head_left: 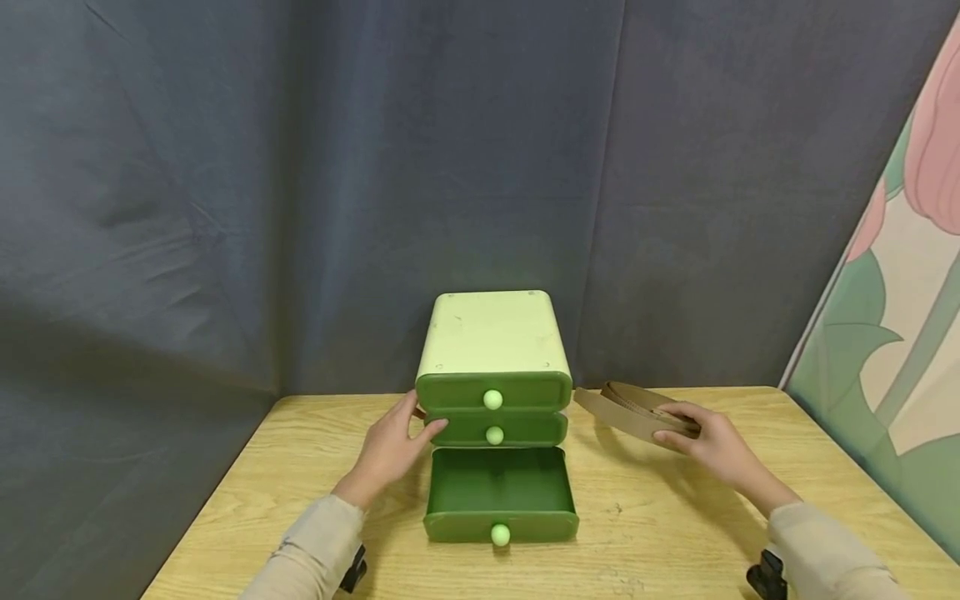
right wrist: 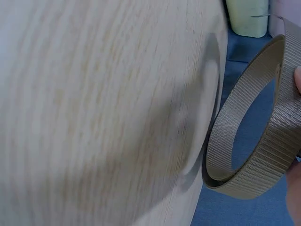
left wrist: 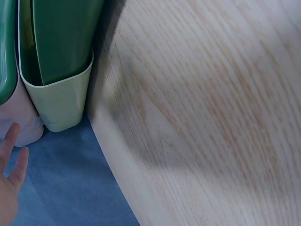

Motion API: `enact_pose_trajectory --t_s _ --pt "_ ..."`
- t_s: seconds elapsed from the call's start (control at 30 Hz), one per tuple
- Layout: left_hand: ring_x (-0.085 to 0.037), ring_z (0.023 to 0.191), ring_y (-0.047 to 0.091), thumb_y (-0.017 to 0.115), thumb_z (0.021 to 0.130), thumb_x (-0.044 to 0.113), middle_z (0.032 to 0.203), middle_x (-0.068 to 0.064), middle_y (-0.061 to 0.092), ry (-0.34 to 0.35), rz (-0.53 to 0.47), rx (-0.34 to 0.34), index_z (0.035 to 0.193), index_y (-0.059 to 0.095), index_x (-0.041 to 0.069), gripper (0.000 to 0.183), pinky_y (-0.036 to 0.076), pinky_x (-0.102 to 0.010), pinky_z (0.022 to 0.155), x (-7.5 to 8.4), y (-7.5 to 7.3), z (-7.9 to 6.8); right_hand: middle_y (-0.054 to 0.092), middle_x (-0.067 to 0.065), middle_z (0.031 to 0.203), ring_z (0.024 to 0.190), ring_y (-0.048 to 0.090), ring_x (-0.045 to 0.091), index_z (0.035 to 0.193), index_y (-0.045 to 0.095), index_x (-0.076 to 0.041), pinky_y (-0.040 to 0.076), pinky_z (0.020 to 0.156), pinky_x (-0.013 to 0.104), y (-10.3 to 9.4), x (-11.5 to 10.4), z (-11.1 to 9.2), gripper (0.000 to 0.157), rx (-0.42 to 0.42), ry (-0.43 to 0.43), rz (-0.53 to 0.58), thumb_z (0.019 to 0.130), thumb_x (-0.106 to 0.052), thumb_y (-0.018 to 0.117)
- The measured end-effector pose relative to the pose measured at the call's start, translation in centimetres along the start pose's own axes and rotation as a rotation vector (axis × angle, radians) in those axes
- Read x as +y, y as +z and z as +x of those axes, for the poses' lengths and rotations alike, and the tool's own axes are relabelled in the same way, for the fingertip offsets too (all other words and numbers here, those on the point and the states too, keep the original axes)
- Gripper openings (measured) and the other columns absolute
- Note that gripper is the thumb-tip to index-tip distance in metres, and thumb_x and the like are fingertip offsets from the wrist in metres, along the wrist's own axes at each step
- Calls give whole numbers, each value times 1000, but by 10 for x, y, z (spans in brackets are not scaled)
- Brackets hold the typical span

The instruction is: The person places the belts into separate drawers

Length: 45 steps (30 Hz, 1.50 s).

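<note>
A small drawer cabinet [head_left: 495,333] with a pale green top and dark green drawers stands on the table. Its bottom drawer [head_left: 498,479] is pulled out, with nothing seen inside; the upper two look closed. Against the cabinet's left side lies my left hand [head_left: 393,446], its thumb at the front edge of the middle drawer [head_left: 525,429]. The left wrist view shows its straight fingers by the pink middle section [left wrist: 21,117]. To the right, my right hand [head_left: 712,442] pinches a tan woven belt [head_left: 626,417], loosely coiled. One end of the belt reaches toward the cabinet.
The wood-grain table [head_left: 645,533] ends at a dark grey-blue curtain [head_left: 465,167] behind the cabinet. A panel printed with pink flowers and green leaves [head_left: 885,358] borders the table's right side. Round pale green knobs [head_left: 500,535] stick out from the drawer fronts.
</note>
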<state>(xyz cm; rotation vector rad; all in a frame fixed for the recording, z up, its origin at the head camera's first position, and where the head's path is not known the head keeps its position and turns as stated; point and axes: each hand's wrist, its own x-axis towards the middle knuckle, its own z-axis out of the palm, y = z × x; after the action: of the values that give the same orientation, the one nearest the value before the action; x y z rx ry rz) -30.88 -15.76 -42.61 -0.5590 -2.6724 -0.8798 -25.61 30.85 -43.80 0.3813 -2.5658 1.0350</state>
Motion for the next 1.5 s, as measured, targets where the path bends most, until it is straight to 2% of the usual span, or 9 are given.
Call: enact_pose_trajectory --t_s 0.2,0.43,0.67,0.77,0.97,1.1,1.3,1.4,1.5 --pt "-31 102 64 59 95 55 110 -4 64 7 3 -4 118 54 18 43 51 -48 80 1 0 1 68 22 110 82 59 -1 119 66 4 51 64 23 -9 -10 -10 37 51 -21 -23 87 -10 77" --pt "-30 101 64 58 95 56 110 -3 64 6 17 2 119 54 18 45 51 -47 79 0 0 1 68 18 106 82 60 -2 118 67 2 51 63 21 -16 -19 -19 36 50 -35 5 86 -9 77" --pt "-30 102 64 57 95 56 111 -3 64 -1 11 -9 122 54 18 47 51 -47 81 2 -2 0 69 15 106 84 59 -3 121 67 -1 50 64 20 -24 -28 -30 37 64 -28 -36 87 -12 78" --pt "-30 104 64 57 95 56 113 -4 63 -11 6 -21 125 53 18 49 51 -47 82 4 -4 1 69 7 106 83 59 -2 121 68 -1 50 63 21 -28 -30 -34 37 68 -24 -22 87 -11 78" --pt "-31 107 63 58 95 57 115 -5 64 -27 0 -36 131 52 16 55 50 -50 86 4 -6 2 65 -18 104 84 59 -3 121 68 -1 49 62 19 -34 -29 -45 38 68 -26 -4 84 -7 79" --pt "-31 106 63 57 94 59 114 -4 64 -22 3 -39 131 52 16 56 50 -49 85 4 -4 3 63 -25 106 85 58 -4 120 68 -1 47 63 16 -40 -33 -53 38 68 -30 9 84 -5 78" --pt "-28 101 63 61 94 54 112 -3 65 -20 13 -17 127 54 19 49 51 -46 80 4 -6 2 65 -24 105 80 59 0 118 69 -4 47 61 17 -44 -46 -63 36 76 -64 20 83 -3 78" --pt "-27 99 63 61 94 54 111 -2 65 -13 17 -12 125 55 20 46 51 -44 78 4 -6 2 66 -22 106 83 60 -1 116 70 -7 47 65 14 -46 -52 -66 37 84 -100 31 81 1 79" --pt "-26 101 63 60 94 55 114 -1 65 -3 18 -16 131 53 20 52 51 -45 80 3 -6 2 67 -19 106 82 59 0 114 71 -11 45 67 13 -49 -59 -68 41 85 -145 38 77 5 80"
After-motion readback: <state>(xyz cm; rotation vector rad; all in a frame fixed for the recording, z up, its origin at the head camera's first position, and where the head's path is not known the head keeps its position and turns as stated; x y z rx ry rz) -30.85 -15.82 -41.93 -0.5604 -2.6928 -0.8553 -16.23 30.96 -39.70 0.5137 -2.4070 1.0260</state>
